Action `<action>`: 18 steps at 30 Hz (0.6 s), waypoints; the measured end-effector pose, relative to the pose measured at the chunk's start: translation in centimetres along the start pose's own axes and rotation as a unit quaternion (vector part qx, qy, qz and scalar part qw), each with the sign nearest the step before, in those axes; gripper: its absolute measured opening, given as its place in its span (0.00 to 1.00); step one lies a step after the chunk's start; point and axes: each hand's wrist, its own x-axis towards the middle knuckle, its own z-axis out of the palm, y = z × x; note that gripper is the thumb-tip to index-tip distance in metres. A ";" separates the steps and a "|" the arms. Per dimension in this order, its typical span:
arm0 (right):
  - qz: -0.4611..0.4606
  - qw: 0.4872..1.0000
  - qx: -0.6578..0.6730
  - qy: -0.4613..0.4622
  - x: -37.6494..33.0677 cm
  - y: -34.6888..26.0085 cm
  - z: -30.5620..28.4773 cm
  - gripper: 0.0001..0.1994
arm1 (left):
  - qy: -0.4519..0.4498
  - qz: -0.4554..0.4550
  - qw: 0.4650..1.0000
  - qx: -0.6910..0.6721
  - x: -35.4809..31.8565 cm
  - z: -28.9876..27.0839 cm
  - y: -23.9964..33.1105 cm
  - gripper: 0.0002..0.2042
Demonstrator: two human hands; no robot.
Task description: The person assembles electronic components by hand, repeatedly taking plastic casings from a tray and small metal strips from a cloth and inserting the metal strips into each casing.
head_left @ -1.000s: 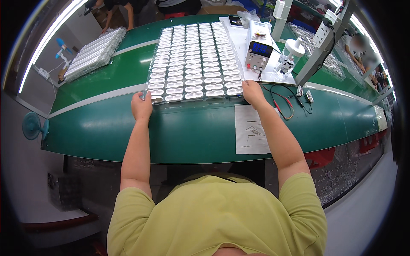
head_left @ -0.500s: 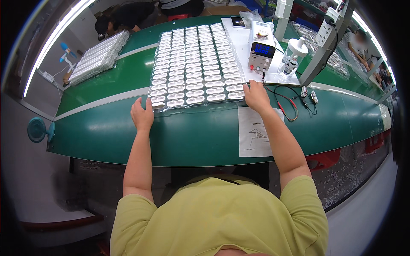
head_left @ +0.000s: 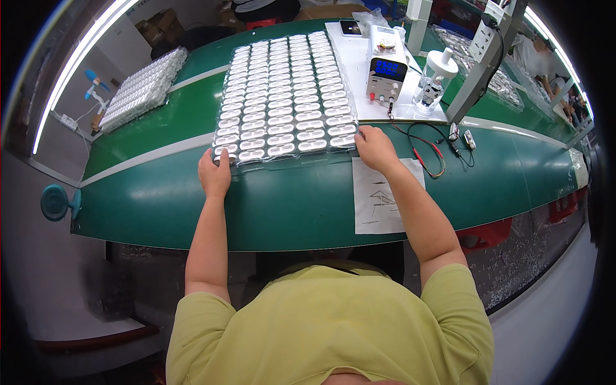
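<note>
A wide clear plastic tray [head_left: 263,162] lies on the green table, filled with rows of white oval plastic parts [head_left: 280,139]. At its near left corner, my left hand [head_left: 215,174] is closed on the edge, its fingertips beside the corner part. My right hand [head_left: 377,149] grips the near right corner, with the thumb side against the rim. The undersides of both hands are hidden. Beneath my right forearm lies a white paper sheet [head_left: 372,215] with a line drawing.
Right of the tray, a power supply [head_left: 387,74] and a clear tumbler [head_left: 428,93] stand on a white board [head_left: 405,114]. Red and black test leads [head_left: 423,162] trail nearby. More filled trays [head_left: 144,90] are stacked far left. A metal post [head_left: 478,80] rises at right.
The tray and both hands have shifted slightly left, while the view has also moved a little. The person at the far left has dropped mostly out of sight behind the stacked trays.
</note>
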 end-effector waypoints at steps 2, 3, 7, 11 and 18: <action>0.011 1.000 0.013 0.000 -0.1 -0.5 -0.1 0.17 | 0.004 -0.006 1.000 0.002 -0.1 0.0 0.0 0.29; 0.011 1.000 0.014 0.000 -0.2 -0.8 -0.4 0.17 | 0.007 -0.005 1.000 0.011 -0.1 0.1 0.1 0.29; 0.028 0.999 0.019 -0.034 -0.1 -1.3 -1.0 0.19 | 0.039 0.004 0.999 0.027 -0.1 0.5 -0.3 0.28; 0.035 0.998 0.046 -0.015 0.3 -0.2 -0.3 0.20 | 0.032 -0.038 0.996 -0.072 0.8 0.8 -1.0 0.27; 0.037 0.998 0.044 -0.032 0.8 -1.1 0.1 0.21 | 0.048 -0.038 0.994 -0.094 1.6 0.8 -2.6 0.26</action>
